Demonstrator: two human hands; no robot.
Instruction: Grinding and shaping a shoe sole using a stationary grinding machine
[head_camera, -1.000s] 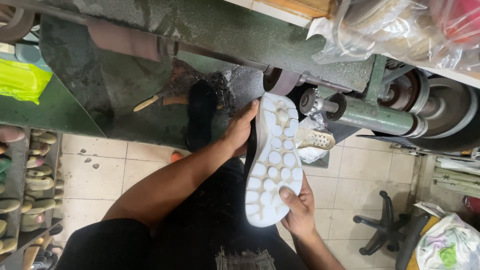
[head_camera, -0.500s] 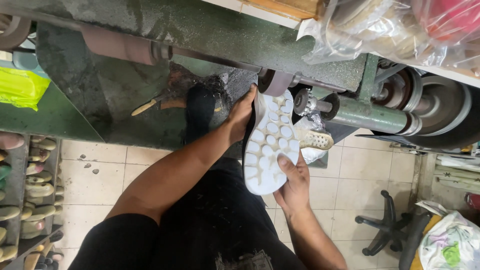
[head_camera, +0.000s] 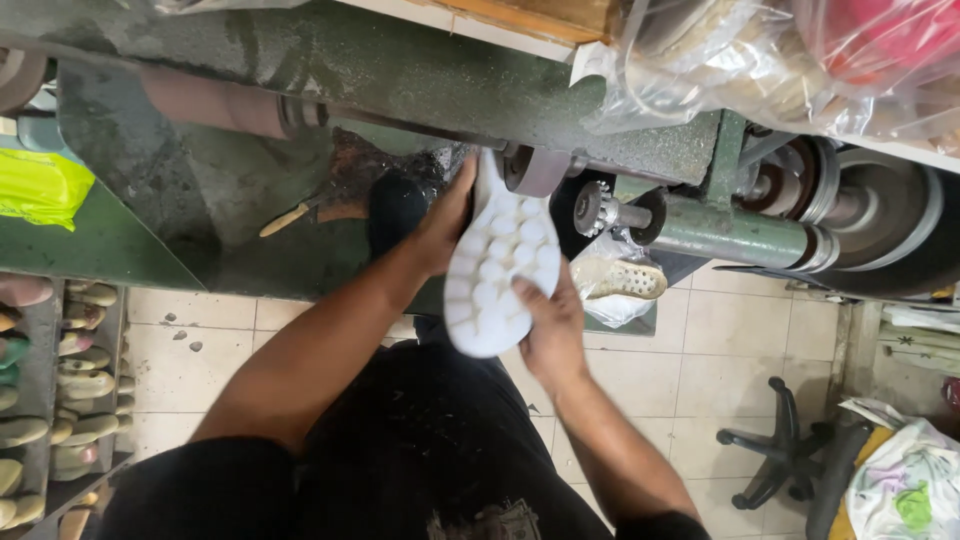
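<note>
White shoe sole gripped by 2 hands: left hand clasped around its far end, right hand grasping its near edge. Tip of sole pressed against grey grinding wheel just beyond left hand. Plastic-wrapped sole just right of right hand

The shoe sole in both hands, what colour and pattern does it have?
The shoe sole is white, with rows of raised round studs; head view.

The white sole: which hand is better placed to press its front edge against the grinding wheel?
Probably the left hand: it grips the white sole near its top, beside the grinding wheel. The right hand holds the lower end.
</note>
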